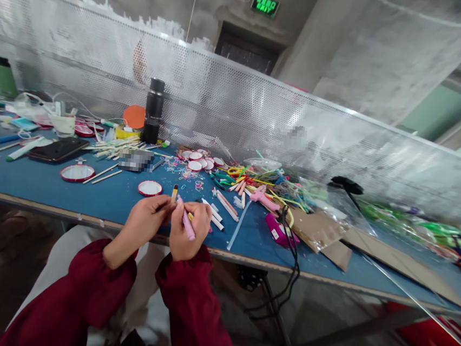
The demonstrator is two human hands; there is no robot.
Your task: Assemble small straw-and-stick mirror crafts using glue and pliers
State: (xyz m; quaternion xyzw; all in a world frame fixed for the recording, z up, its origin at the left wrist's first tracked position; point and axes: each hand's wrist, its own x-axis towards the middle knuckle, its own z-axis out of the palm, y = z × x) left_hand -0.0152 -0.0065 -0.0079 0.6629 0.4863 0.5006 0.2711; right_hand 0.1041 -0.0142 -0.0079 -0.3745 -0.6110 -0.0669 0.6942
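Note:
Over the table's front edge, my left hand (144, 220) is closed in a pinch on a small strip-like piece (174, 194) with a yellow part and a dark tip; its exact kind is too small to tell. Close beside it, my right hand (185, 239) is wrapped round a pink marker (188, 226), whose front end points at the small piece. Whether the marker's tip touches the piece I cannot tell. Just right of my hands lie several white markers (217, 218). A round red-rimmed disc (149, 188) lies behind my left hand.
A black bottle (153, 112) stands at the back, with wooden sticks (119, 145) before it. A dark phone (58, 149) lies left. To the right are a pink glue gun (265, 199), a magenta device (280, 231) with black cables, and cardboard (314, 230). A perforated metal screen (237, 103) borders the table.

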